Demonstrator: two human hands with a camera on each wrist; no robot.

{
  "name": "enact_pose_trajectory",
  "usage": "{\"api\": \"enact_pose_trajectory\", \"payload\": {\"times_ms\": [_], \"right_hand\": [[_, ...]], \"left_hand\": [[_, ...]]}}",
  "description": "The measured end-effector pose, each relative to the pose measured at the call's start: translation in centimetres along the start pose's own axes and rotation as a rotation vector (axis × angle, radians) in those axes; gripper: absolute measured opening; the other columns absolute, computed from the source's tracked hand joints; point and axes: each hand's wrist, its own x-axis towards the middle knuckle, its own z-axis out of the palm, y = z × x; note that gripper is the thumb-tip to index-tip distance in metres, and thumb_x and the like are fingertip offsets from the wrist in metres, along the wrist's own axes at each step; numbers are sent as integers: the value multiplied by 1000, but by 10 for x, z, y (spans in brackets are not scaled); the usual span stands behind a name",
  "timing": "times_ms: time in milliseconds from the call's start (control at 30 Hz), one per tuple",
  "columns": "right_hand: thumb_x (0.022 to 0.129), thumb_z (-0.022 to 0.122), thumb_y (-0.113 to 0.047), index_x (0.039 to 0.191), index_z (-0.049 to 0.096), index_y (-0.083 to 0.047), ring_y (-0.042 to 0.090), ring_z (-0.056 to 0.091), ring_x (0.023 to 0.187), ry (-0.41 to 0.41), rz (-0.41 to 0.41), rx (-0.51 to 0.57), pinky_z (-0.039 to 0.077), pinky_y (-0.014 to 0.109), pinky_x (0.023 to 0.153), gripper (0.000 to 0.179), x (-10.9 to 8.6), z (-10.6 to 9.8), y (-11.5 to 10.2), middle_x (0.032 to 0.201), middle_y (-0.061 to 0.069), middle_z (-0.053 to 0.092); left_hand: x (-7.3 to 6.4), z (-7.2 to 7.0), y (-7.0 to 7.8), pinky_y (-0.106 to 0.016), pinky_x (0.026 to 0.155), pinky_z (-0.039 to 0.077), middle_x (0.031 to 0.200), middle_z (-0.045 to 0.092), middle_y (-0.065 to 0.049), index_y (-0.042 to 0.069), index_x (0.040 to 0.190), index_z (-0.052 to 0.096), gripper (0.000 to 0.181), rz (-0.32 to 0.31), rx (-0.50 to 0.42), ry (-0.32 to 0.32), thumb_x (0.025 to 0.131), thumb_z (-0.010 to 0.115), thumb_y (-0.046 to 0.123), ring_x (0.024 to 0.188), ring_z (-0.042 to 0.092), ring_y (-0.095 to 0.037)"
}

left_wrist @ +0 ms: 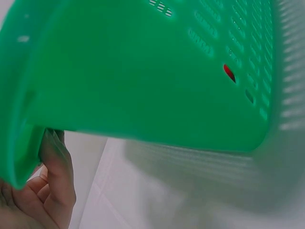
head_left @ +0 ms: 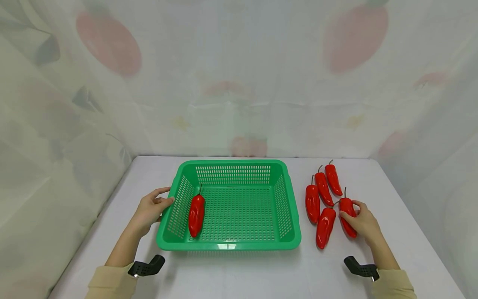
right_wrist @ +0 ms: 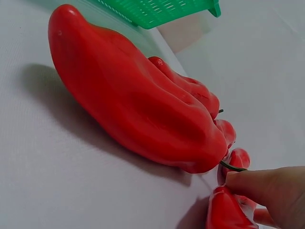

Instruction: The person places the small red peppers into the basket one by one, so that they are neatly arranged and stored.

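Note:
A green plastic basket [head_left: 228, 246] stands in the middle of the table, one long red pepper [head_left: 196, 216] lying along its left side. My left hand [head_left: 148, 209] grips the basket's left rim, thumb on top and fingers curled beneath, as the left wrist view shows. To the right of the basket, my right hand [head_left: 364, 222] holds a red pepper [head_left: 346, 206] between thumb and fingers. In the right wrist view another red pepper [right_wrist: 133, 105] looms large beside that hand [right_wrist: 281, 193], which covers part of the held pepper [right_wrist: 226, 212].
Several more red peppers lie between the basket and my right hand: one nearest me [head_left: 325, 228], one by the basket [head_left: 312, 203], others farther back [head_left: 333, 179]. A white table [head_left: 261, 274] is bordered by patterned cloth [head_left: 224, 116] behind and at both sides.

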Motion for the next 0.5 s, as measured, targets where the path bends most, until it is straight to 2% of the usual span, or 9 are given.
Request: {"api": "enact_pose_trajectory", "payload": {"times_ms": [500], "right_hand": [[88, 54, -44, 140, 16, 6, 48, 44, 106, -20, 38, 6, 55, 45, 69, 81, 2, -3, 1, 122, 37, 37]], "left_hand": [[0, 0, 1, -36, 63, 56, 100, 61, -20, 8, 140, 33, 58, 2, 0, -1, 92, 57, 30, 73, 66, -19]]}}
